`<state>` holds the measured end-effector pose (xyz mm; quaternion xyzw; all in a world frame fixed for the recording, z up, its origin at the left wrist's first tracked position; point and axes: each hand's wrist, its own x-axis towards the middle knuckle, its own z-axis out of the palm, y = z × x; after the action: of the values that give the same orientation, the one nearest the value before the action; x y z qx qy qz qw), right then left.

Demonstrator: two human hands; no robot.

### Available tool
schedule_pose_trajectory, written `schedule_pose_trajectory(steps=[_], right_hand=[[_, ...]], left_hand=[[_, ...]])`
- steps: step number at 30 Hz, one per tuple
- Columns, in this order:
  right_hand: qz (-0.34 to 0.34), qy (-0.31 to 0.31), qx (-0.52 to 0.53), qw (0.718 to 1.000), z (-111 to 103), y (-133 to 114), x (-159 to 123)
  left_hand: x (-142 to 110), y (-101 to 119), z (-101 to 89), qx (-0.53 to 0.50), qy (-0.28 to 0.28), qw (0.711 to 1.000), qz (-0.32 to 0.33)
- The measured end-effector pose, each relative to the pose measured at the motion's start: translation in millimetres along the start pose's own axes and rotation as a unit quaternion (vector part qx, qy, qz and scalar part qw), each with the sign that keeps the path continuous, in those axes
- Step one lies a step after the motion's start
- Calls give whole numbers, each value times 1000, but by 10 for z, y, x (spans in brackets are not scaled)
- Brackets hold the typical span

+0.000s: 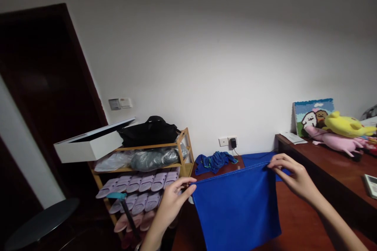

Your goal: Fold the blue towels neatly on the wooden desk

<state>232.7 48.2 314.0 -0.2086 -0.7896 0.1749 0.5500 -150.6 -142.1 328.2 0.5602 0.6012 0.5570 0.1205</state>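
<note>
A plain blue cloth (pixel 235 208) with a stitched top edge hangs stretched between my two hands. My left hand (pixel 176 198) pinches its upper left corner between thumb and fingers. At the upper right corner, my right hand (pixel 290 172) grips it the same way. The cloth's lower edge drops out of the bottom of the view. Behind it, on the red-brown table (pixel 300 211), lie a crumpled blue cloth (pixel 216 162) with lighter trim and a flat blue cloth (pixel 256 159), partly hidden by the held one.
Left of the table stands a wooden rack (pixel 185 153) with lilac and pink slippers, a black bag (pixel 150 131) and a white box (pixel 94 145). A raised desk (pixel 332 157) at right carries plush toys (pixel 347 125). A black plug (pixel 233 142) sits in the wall socket. A round stool (pixel 44 219) is at lower left.
</note>
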Motion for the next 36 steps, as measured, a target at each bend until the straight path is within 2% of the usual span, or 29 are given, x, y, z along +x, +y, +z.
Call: schedule_pose_trajectory(steps=[3, 7, 9, 11, 14, 17, 19, 22, 23, 25, 27, 31, 33, 36], right_hand=[[29, 45, -31, 998, -135, 76, -123], [29, 145, -98, 984, -286, 219, -137], [24, 173, -127, 976, -258, 325, -14], [28, 168, -138, 976, -102, 468, 194], [68, 73, -121, 988, 438, 713, 569], [107, -56, -103, 987, 1296, 868, 792], [106, -117, -89, 983, 1925, 868, 731], [100, -206, -64, 971, 2678, 752, 267], [101, -230, -59, 966, 2835, 710, 29], [111, -264, -54, 957, 2978, 667, -523], [130, -268, -76, 951, 2916, 722, -1120], [182, -211, -210, 937, 2455, 1109, -2198], [204, -198, -261, 923, 2207, 1331, -2585], [214, -207, -295, 908, 1948, 1545, -2942]], left_hand=[[-117, 157, 201, -40, -58, 997, -11], [-303, 336, 579, -119, -158, 979, -52], [-367, 357, 760, -138, -175, 973, -65], [-398, 291, 908, -152, -168, 971, -76], [-411, -23, 1065, -187, -137, 967, -106], [-470, -612, 1154, -198, -67, 968, -136], [-577, -1111, 1171, -173, -27, 971, -160], [-831, -1858, 1125, -58, -3, 978, -198], [-926, -2068, 1094, -2, -1, 978, -208], [-1103, -2390, 1021, 104, -5, 968, -228], [-1238, -2573, 948, 179, -25, 955, -237], [-1364, -2659, 854, 252, -71, 942, -210], [-1381, -2658, 842, 274, -74, 940, -189], [-1397, -2676, 852, 285, -56, 942, -167]])
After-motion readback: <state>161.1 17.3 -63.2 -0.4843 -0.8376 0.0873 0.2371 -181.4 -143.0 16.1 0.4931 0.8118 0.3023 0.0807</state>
